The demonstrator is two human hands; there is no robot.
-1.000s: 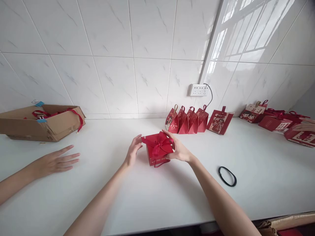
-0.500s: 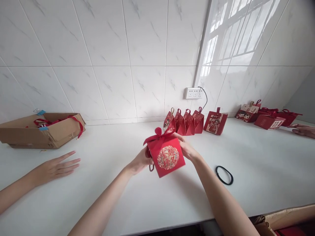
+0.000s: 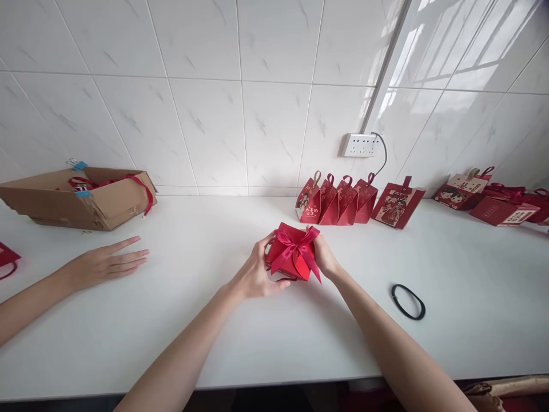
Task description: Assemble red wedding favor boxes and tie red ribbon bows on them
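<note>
Between my two hands is a small red gift box (image 3: 286,262) with a red ribbon bow (image 3: 295,248) on its top. My left hand (image 3: 257,269) wraps its left side, thumb along the near lower edge. On the opposite side my right hand (image 3: 325,256) grips it, its fingertips partly hidden behind the bow. A dark cord-like loop shows low on the box by my left thumb. The top faces me, and the front print is out of sight.
Several red gift boxes (image 3: 338,200) stand in a row by the wall, with more red boxes (image 3: 501,212) farther right. A cardboard box (image 3: 107,209) holds red ribbons at left. Another person's hand (image 3: 105,264) lies flat before it. A black band (image 3: 408,301) lies at right.
The gift box has tipped, so its bow and top now face me instead of the printed front. Both hands turned with it. The view has shifted, and a red object shows at the left edge.
</note>
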